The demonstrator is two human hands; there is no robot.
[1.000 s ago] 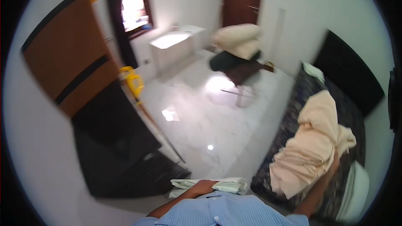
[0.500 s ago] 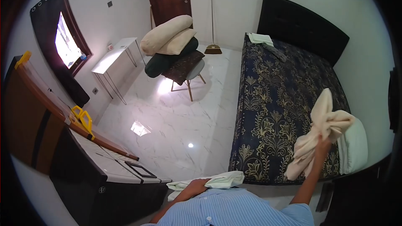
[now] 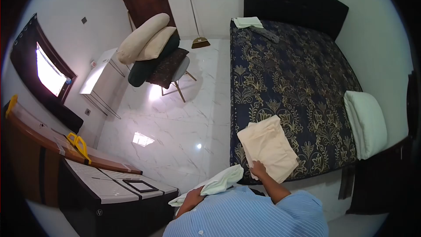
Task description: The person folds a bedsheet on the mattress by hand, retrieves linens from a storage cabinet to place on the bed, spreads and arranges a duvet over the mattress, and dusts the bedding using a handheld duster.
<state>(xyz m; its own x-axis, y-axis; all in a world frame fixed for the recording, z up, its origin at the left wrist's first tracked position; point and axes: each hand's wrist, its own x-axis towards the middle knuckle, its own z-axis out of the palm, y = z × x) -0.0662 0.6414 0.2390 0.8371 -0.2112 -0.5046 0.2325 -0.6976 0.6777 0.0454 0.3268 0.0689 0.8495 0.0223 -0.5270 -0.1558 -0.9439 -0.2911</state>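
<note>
A cream folded cloth [image 3: 267,145], perhaps a bedsheet, lies spread in a rough square on the near end of the patterned mattress [image 3: 289,92]. My right hand [image 3: 258,169] is closed on its near left edge. Against my body, my left hand [image 3: 193,198] clasps a folded pale green-white cloth [image 3: 221,181] with the forearm tucked in; some of the fingers are hidden by the cloth. Creases run over the cream cloth, and its near corner hangs by the mattress edge.
A folded white quilt [image 3: 368,125] rests at the mattress's right side. White folded cloth [image 3: 248,22] lies near the black headboard [image 3: 294,4]. Pillows [image 3: 155,46] are piled on a chair [image 3: 180,68]. A broom [image 3: 200,42] leans on the wall; a low cabinet [image 3: 118,184] stands left.
The bunched cream cloth has come from the mattress's right side toward the left and now lies flatter near its front edge. My right hand moved left with it. The left hand still holds its cloth.
</note>
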